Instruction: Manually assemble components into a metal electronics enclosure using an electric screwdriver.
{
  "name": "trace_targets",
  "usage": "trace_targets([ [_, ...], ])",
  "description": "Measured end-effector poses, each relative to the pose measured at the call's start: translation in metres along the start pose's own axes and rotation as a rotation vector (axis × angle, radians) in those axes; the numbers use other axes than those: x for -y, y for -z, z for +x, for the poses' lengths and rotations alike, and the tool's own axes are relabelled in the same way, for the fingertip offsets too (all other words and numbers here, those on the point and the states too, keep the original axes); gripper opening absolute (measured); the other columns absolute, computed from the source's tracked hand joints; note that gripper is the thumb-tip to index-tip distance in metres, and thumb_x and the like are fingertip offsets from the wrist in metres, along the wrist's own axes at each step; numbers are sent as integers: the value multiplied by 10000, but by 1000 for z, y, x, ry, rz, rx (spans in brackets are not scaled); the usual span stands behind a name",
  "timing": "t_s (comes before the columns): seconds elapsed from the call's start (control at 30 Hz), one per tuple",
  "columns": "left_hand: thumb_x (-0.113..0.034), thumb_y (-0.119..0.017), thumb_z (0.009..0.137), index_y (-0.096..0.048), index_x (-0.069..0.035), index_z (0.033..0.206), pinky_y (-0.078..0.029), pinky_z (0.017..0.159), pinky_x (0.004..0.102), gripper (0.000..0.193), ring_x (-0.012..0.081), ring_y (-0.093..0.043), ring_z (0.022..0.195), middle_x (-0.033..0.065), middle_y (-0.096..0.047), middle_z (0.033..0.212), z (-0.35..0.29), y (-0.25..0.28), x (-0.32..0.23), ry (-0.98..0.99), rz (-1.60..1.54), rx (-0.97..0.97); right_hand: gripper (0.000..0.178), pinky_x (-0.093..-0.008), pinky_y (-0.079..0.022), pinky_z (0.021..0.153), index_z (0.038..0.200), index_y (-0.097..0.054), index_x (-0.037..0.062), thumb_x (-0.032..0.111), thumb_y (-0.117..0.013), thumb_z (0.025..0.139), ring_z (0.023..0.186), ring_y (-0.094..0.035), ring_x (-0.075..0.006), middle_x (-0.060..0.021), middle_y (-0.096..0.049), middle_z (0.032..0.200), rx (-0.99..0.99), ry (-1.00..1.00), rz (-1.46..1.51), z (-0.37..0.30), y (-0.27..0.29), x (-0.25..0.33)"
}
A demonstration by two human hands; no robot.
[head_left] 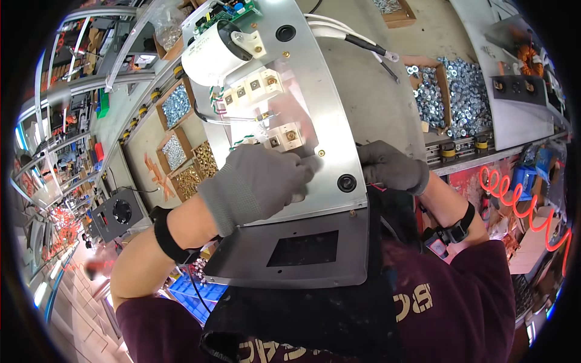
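Note:
My left hand [260, 181], in a grey glove, is over a silver metal chassis plate [330, 121]. Its fingers are curled together beside a white terminal module [284, 138]; whatever they pinch is hidden. Just past the plate's right edge is my right hand [393, 167], gloved alike, with bent fingers closed on something I cannot make out. On the plate sit a large white cylindrical capacitor [209, 57], a longer white module [253, 86] and thin wires. A dark grey panel [242, 257] with a rectangular cutout extends from the plate's near edge.
Boxes of silver bolts [176, 106] and brass-coloured fasteners [206, 158] stand left. Right are piled washers and nuts [466, 97] in trays. White cables [339, 30] with lugs reach over the bench [387, 109]. A red coiled hose [520, 206] hangs far right; a black control box [118, 212] sits left.

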State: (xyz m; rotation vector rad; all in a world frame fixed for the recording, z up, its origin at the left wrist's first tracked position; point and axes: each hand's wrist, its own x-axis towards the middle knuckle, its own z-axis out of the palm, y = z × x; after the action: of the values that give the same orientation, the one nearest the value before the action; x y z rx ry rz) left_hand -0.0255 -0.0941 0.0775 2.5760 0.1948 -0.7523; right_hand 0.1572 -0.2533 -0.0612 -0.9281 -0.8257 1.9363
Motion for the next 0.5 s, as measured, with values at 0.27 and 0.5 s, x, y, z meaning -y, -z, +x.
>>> trace_targets([
  [0.27,-185,-593,859,-567,-89,1053,-537,542,407,218,278,-677,690,85,-644,861,12,-10,0,25,107,190,381,-290,-496,821,1175,-629,-36,219,-689,899,925,-601,-116,-67,-662,1064,133,-35,124,12,9,-8],
  [0.5,-193,-552,885,-569,-98,1107,-548,559,396,241,270,-678,695,74,-641,841,14,-14,5,17,87,189,399,-318,-462,901,1227,-614,19,223,-698,894,1035,-566,-138,-71,-653,1177,295,-30,-101,28,18,-8],
])
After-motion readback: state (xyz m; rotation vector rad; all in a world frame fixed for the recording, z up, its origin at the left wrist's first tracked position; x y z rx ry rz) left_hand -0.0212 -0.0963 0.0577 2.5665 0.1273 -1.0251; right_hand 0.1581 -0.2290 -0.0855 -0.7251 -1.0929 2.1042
